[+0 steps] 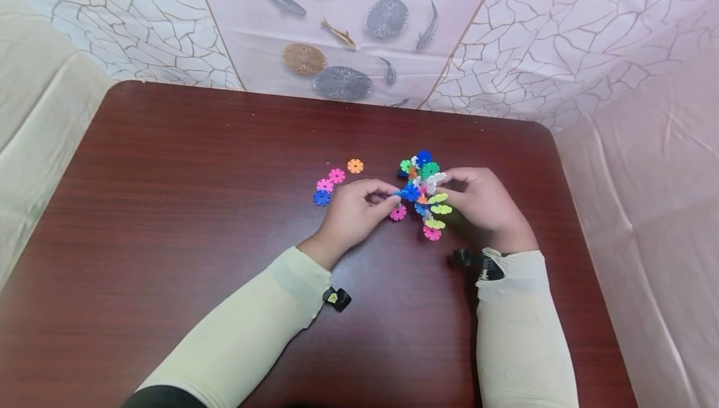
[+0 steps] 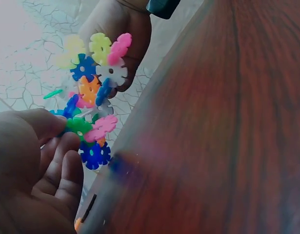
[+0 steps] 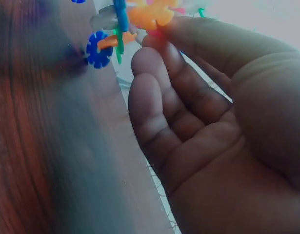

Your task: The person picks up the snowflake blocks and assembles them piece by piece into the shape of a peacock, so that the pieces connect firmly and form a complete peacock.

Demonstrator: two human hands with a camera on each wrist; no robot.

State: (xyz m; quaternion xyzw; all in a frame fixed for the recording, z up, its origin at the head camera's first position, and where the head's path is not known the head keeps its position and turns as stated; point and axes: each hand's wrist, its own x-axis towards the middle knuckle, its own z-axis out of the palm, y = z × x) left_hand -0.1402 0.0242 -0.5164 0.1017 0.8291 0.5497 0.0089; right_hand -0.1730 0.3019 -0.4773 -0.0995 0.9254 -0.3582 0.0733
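Observation:
A cluster of notched plastic snowflake discs (image 1: 412,193), joined at their slots in many colours, is held between both hands over the table's right half. My left hand (image 1: 351,211) pinches a blue disc on the cluster's left side between thumb and forefinger. Beside that thumb, in the left wrist view, are a green disc (image 2: 78,126) and a pink disc (image 2: 102,128). From the right, my right hand (image 1: 489,205) pinches the cluster, near white and yellow discs. An orange disc (image 3: 150,14) sits at its thumb tip in the right wrist view; its other fingers curl loosely below.
Left of the cluster lie loose discs on the dark red wooden table (image 1: 196,208): an orange disc (image 1: 355,166), two pink ones and a blue disc (image 1: 322,198). Patterned cloth (image 1: 348,40) hangs behind the table's far edge; plain cloth (image 1: 640,221) borders the right side.

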